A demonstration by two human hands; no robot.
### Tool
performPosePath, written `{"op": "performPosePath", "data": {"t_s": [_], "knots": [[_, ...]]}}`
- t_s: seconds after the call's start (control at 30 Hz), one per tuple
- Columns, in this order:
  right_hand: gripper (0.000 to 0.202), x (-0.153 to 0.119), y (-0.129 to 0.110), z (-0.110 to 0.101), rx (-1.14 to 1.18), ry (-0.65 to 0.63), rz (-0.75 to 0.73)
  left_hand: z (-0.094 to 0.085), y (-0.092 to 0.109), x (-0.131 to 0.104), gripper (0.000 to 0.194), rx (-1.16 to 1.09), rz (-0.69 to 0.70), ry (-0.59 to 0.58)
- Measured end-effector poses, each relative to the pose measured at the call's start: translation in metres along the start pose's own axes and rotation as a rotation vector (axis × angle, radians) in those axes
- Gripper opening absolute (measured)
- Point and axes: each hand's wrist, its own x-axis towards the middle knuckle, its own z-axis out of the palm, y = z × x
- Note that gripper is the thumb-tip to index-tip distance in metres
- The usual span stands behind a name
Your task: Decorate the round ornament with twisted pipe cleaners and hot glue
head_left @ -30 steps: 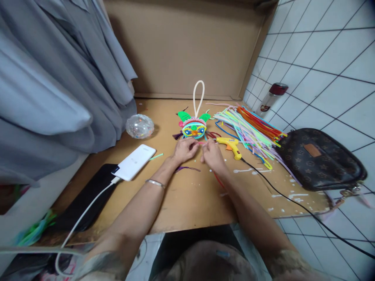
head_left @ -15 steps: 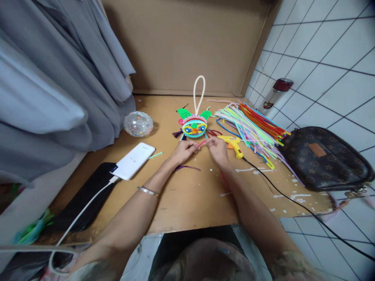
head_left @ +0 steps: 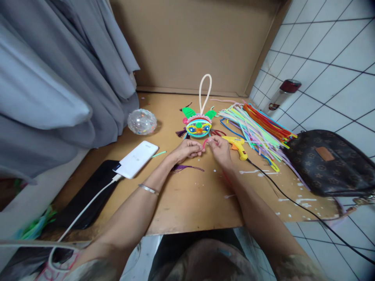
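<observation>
Head view: pink pipe cleaner [head_left: 205,143] between both hands [head_left: 204,147], pinched in fingertips.

You've got a wood-tone tabletop [head_left: 187,203] w/ white splotches, a plain brown panel [head_left: 193,47] behind it, and white tiled wall [head_left: 331,58] on your right. Grey curtain [head_left: 58,70] hangs left; floor [head_left: 310,234] below looks tiled too, prob. white.

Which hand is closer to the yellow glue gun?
Right. The right hand is just left of the yellow glue gun, near its nozzle end. The left hand is farther left, past the right hand.
</observation>
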Motion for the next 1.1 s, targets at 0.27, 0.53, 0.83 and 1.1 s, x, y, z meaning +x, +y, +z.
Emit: {"op": "performPosePath", "data": {"t_s": [0.27,0.53,0.83,1.1], "knots": [[0.028,-0.001,0.0,0.002,0.043,-0.019,0.024,0.003,0.001,0.002,0.025,-0.086,-0.052,0.02],[0.029,-0.002,0.002,0.006,0.155,-0.047,0.003,0.005,0.004,-0.001,0.024,-0.143,-0.059,-0.008],[0.028,-0.005,-0.005,-0.001,-0.279,0.024,-0.246,0.008,0.005,0.001,0.014,-0.098,0.006,0.132],[0.028,-0.013,-0.013,0.001,-0.631,0.053,-0.223,0.013,0.01,0.0,0.014,-0.125,0.08,0.32]]}}
